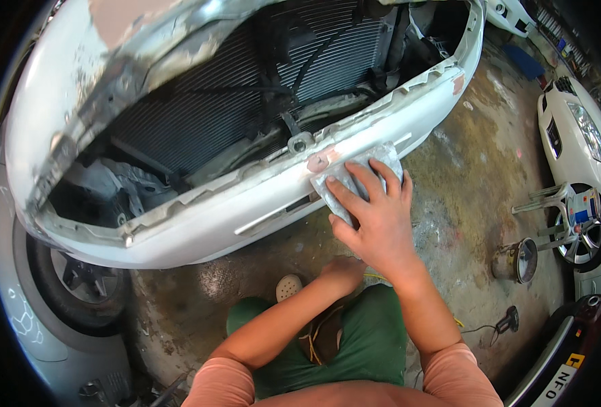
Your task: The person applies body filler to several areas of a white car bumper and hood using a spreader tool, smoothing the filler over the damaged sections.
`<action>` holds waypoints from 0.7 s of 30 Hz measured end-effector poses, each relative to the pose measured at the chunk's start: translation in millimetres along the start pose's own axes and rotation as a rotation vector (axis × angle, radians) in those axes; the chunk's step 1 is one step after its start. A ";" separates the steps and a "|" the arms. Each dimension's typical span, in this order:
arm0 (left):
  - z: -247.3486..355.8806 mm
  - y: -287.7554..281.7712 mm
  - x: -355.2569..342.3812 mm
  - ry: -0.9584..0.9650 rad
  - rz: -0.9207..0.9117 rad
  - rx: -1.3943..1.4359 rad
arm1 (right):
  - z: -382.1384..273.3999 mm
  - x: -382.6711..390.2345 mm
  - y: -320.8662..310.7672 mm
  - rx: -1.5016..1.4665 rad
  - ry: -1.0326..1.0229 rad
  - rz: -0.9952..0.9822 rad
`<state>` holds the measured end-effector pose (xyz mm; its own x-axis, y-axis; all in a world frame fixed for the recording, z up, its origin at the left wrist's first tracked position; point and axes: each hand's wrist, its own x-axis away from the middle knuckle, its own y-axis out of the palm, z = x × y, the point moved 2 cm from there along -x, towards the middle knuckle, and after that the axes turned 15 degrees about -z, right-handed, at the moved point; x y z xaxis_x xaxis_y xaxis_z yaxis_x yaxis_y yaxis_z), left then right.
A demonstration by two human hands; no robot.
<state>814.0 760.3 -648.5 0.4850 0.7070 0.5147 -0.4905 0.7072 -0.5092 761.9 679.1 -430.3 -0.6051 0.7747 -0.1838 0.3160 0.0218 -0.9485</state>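
My right hand [375, 220] presses a grey, crumpled-looking sheet like sandpaper [390, 157] against the white car bumper [273, 186]. Its fingers lie spread over the sheet, with the thumb at the near side. Just left of the sheet, a pinkish-brown patch [318, 161] shows on the bumper's upper edge. My left hand [344, 273] rests low, near my green-trousered knees, apart from the bumper. Its fingers are turned away and hidden, so what they do cannot be made out.
Behind the bumper's opening is a dark radiator [226, 122]. On the right stand a stool [551, 203], a metal can [515, 260] and a white car [575, 129]. A black corded tool [507, 320] lies on the stained floor [463, 224]. A car wheel [76, 278] is at left.
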 end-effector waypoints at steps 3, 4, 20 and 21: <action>21.4 -38.3 35.2 -0.014 -0.050 -0.155 | 0.6 4.6 4.4 0.007 -0.010 0.035; 22.1 -45.9 45.2 -0.037 -0.104 -0.175 | 0.3 5.8 8.5 0.004 -0.017 0.041; 12.9 -39.4 63.4 0.020 0.047 -0.401 | 9.6 -11.5 18.7 0.061 -0.089 0.109; 12.3 -39.6 64.0 0.026 0.054 -0.417 | 10.0 -10.6 20.5 0.063 -0.092 0.114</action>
<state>855.5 777.5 -586.9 0.4873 0.7393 0.4648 -0.1833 0.6070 -0.7733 767.5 665.0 -450.4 -0.6332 0.7089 -0.3108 0.3417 -0.1042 -0.9340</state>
